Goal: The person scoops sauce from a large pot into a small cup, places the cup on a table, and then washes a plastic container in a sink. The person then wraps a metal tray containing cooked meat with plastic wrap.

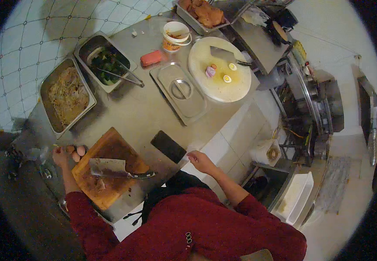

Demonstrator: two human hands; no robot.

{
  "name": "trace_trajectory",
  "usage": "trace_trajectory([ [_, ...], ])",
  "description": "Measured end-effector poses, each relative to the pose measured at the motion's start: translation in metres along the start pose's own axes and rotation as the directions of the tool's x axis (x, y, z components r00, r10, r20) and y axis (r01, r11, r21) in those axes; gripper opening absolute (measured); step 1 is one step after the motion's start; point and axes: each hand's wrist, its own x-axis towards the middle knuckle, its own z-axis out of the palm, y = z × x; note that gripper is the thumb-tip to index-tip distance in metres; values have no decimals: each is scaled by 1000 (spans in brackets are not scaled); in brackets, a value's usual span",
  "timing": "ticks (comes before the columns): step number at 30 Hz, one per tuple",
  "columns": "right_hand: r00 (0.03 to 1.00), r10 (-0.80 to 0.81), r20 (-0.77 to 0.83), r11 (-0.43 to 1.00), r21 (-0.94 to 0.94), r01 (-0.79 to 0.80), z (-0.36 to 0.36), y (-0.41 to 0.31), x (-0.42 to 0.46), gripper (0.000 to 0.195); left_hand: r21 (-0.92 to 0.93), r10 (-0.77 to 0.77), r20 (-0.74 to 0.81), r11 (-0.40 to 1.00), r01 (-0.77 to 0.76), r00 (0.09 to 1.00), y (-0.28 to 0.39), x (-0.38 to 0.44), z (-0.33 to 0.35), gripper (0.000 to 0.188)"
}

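My left hand point(60, 156) is at the left end of the metal worktop, beside several brown eggs point(76, 157); its fingers are bent together, and whether they hold something small is unclear. My right hand point(200, 161) hangs by the worktop's front edge, fingers curled, close to a black smartphone point(168, 146). Between my hands lies a wooden cutting board point(110, 140) bearing a cleaver point(108, 167) with a dark handle and some food scraps.
Steel pans of shredded food point(67, 94) and dark greens point(107, 68) with tongs stand behind. A steel lid point(191, 104), red block point(151, 58), plastic bucket point(171, 42) and round white board point(221, 91) with halved egg and onion are farther right. White tub point(301, 195) stands lower right.
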Motion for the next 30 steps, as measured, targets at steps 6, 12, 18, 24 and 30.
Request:
trace_trajectory([
  [6, 993, -74, -87, 997, -24, 72, 24, 5, -25, 24, -596, -110, -44, 801, 62, 993, -46, 28, -52, 29],
  [12, 981, -184, -59, 980, 64, 187, 51, -13, -47, 21, 157, 107, 61, 981, -115, 992, -85, 41, -99, 59],
  [18, 984, -179, -18, 984, -7, 179, 70, -25, -62, 20, 7, -41, 73, 999, 41, 996, -44, -31, -109, 53],
  [24, 988, -155, 4, 987, 32, 155, 85, -43, -74, 19, -102, 222, -33, 969, -224, 974, 6, -120, -126, 54],
  [30, 979, -202, 34, 979, -28, 203, 98, -52, -79, 21, -353, 236, 372, 930, -98, 898, 6, -190, -147, 41],
])
